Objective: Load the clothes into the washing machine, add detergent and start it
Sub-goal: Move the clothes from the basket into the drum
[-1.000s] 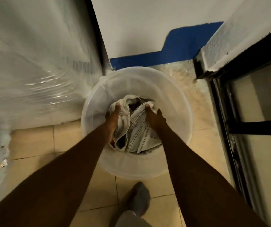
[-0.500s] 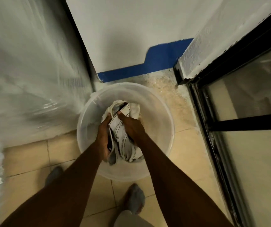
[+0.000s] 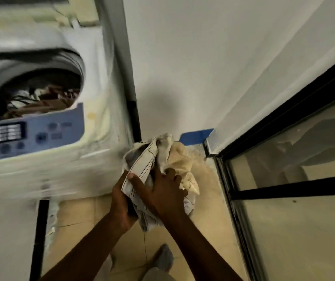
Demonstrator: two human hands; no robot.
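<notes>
A bundle of clothes (image 3: 152, 159), white with dark stripes plus a cream piece, is held up in front of me at mid-frame. My left hand (image 3: 122, 203) grips it from the left and underneath; my right hand (image 3: 163, 191) presses on it from the right. Up at the left stands a top-loading washing machine (image 3: 93, 110), white, wrapped in plastic film, lid open. Its drum (image 3: 39, 96) holds several garments, brown and striped. A blue control panel (image 3: 41, 132) with buttons runs along its front edge. The bundle is right of the machine, below the level of its top.
A white wall (image 3: 203, 67) with a blue base strip (image 3: 195, 136) is straight ahead. A black-framed glass door (image 3: 294, 189) fills the right side. The floor is beige tile (image 3: 207, 220). My grey-socked foot (image 3: 163, 258) shows at the bottom.
Both hands gathered the clothes in the translucent bucket and lifted them out. My view swung up and left, so the bucket has left the frame and the washing machine's open top has come in.
</notes>
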